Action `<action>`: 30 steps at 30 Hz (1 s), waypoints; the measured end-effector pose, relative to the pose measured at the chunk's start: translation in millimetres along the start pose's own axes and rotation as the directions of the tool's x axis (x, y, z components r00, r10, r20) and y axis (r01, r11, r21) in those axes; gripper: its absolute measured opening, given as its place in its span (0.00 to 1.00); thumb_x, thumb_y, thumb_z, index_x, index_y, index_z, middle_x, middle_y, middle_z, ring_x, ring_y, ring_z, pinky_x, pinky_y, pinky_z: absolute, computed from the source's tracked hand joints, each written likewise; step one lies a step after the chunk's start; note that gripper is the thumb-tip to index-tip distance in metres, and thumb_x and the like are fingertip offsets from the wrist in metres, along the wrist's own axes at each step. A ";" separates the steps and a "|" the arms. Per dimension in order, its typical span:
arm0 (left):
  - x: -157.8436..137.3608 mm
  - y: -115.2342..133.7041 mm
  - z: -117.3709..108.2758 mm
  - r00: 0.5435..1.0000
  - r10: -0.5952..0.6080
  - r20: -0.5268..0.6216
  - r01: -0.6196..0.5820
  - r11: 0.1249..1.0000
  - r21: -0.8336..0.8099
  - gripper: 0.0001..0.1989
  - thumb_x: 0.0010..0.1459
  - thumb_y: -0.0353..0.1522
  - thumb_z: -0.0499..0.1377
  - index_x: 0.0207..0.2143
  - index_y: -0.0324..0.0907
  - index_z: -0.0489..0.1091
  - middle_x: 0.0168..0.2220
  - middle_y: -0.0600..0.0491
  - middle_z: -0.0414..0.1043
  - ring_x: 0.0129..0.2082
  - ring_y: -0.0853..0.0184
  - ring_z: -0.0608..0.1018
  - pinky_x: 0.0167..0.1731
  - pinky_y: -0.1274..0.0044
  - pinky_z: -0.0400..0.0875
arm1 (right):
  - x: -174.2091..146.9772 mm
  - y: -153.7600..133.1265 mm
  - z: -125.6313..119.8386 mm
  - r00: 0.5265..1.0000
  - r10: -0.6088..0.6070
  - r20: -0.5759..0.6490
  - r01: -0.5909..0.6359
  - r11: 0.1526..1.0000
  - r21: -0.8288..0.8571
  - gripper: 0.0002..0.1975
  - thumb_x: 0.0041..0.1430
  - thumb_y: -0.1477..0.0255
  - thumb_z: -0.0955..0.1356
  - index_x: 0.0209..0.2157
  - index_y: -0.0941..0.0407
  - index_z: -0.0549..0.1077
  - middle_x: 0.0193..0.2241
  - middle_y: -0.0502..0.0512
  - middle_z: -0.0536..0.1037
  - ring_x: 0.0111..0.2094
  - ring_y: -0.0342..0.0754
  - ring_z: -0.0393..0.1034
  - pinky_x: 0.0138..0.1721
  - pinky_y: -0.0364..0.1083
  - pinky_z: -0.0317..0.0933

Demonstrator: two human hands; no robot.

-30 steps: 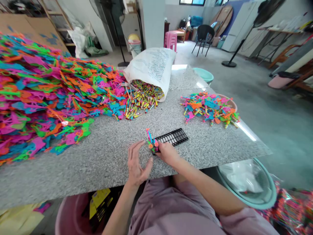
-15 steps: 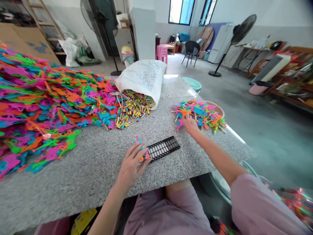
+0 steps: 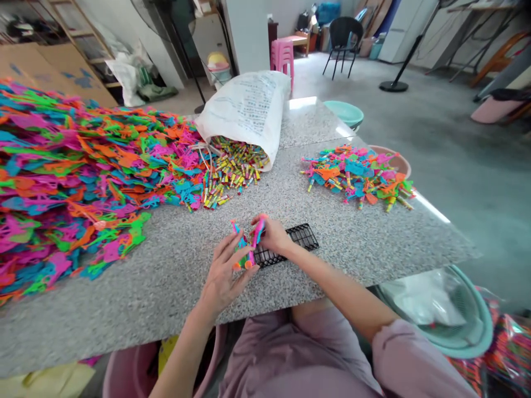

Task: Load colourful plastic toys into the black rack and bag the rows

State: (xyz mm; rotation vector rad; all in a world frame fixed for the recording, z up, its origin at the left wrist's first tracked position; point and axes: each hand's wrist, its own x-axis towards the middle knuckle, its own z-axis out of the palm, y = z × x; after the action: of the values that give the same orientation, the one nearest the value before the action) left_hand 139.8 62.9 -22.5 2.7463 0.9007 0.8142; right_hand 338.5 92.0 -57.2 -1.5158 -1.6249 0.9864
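Observation:
A narrow black mesh tray lies on the granite table in front of me. Several bright plastic toy pieces stand in its left end. My left hand curls around that end, fingers behind the pieces and thumb in front, steadying them. In my right hand, just above the tray, is a pink plastic toy piece with an orange tip, pinched between the fingers. It is beside the pieces under my left hand; whether they touch I cannot tell. Their exact shape is too small to make out.
A large heap of coloured plastic pieces covers the table's left. Small yellow-banded tubes spill from a white sack. Assembled toys form a pile at right, before a pink basin. A green basin stands below the table edge.
My right hand has come back from the right-hand pile to the black tray with a pink toy piece. The left hand stays at the tray's left end. The view has tilted down.

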 end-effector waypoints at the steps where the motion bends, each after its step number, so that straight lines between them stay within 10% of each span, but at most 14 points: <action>1: 0.7 0.2 0.2 1.000 0.007 -0.004 -0.007 1.000 0.002 0.16 0.61 0.36 0.61 0.52 0.45 0.70 0.63 0.43 0.64 0.65 0.53 0.63 0.59 0.56 0.67 | 2.6 -3.9 2.6 1.000 0.016 0.012 -0.015 0.997 -0.079 0.21 0.53 0.75 0.71 0.49 0.56 0.70 0.33 0.51 0.80 0.35 0.47 0.76 0.39 0.43 0.66; 8: 0.3 0.4 6.0 0.998 0.001 -0.067 -0.001 1.000 -0.003 0.17 0.60 0.35 0.62 0.52 0.44 0.69 0.65 0.43 0.60 0.65 0.52 0.63 0.60 0.56 0.65 | 9.9 -12.4 -3.5 0.995 -0.037 0.095 0.076 0.895 -0.440 0.20 0.60 0.71 0.68 0.53 0.60 0.68 0.37 0.60 0.81 0.41 0.54 0.76 0.40 0.45 0.64; 19: 8.4 -13.4 -2.0 0.989 0.137 -0.050 -0.134 0.989 0.064 0.17 0.60 0.34 0.62 0.52 0.45 0.69 0.58 0.46 0.71 0.62 0.54 0.68 0.58 0.58 0.69 | 8.9 -13.2 -1.2 0.960 -0.117 0.256 0.223 0.870 -0.439 0.23 0.56 0.75 0.71 0.54 0.59 0.70 0.42 0.61 0.80 0.44 0.52 0.76 0.44 0.46 0.66; 23: 4.4 -14.9 0.5 0.989 0.133 -0.056 -0.129 0.989 0.072 0.17 0.61 0.34 0.61 0.53 0.45 0.69 0.61 0.45 0.68 0.64 0.54 0.66 0.57 0.58 0.70 | 26.4 18.4 -63.3 0.987 0.017 -0.158 -0.079 0.913 -0.400 0.26 0.55 0.71 0.73 0.56 0.57 0.68 0.52 0.63 0.75 0.49 0.50 0.73 0.50 0.47 0.64; 27: 1.5 -16.3 3.6 0.993 0.106 -0.055 -0.103 0.993 0.065 0.16 0.61 0.35 0.61 0.51 0.44 0.70 0.61 0.45 0.67 0.65 0.55 0.65 0.57 0.60 0.71 | 56.2 44.4 -139.6 0.701 0.332 -0.631 -0.570 0.793 -0.214 0.22 0.60 0.70 0.70 0.54 0.64 0.68 0.50 0.75 0.74 0.52 0.59 0.72 0.51 0.52 0.64; 30: 0.5 -16.4 4.9 0.994 0.086 -0.068 -0.082 0.995 0.062 0.15 0.61 0.35 0.61 0.51 0.45 0.71 0.61 0.45 0.68 0.64 0.55 0.67 0.56 0.60 0.71 | 64.1 54.6 -158.2 0.673 0.450 -0.587 -0.607 0.789 -0.090 0.18 0.52 0.77 0.73 0.45 0.66 0.72 0.44 0.75 0.78 0.50 0.60 0.73 0.49 0.51 0.65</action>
State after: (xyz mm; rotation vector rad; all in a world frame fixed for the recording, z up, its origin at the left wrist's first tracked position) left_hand 134.4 76.7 -31.2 2.8398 0.8400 0.9188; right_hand 498.6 168.5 -31.8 -2.3053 -0.9349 0.5165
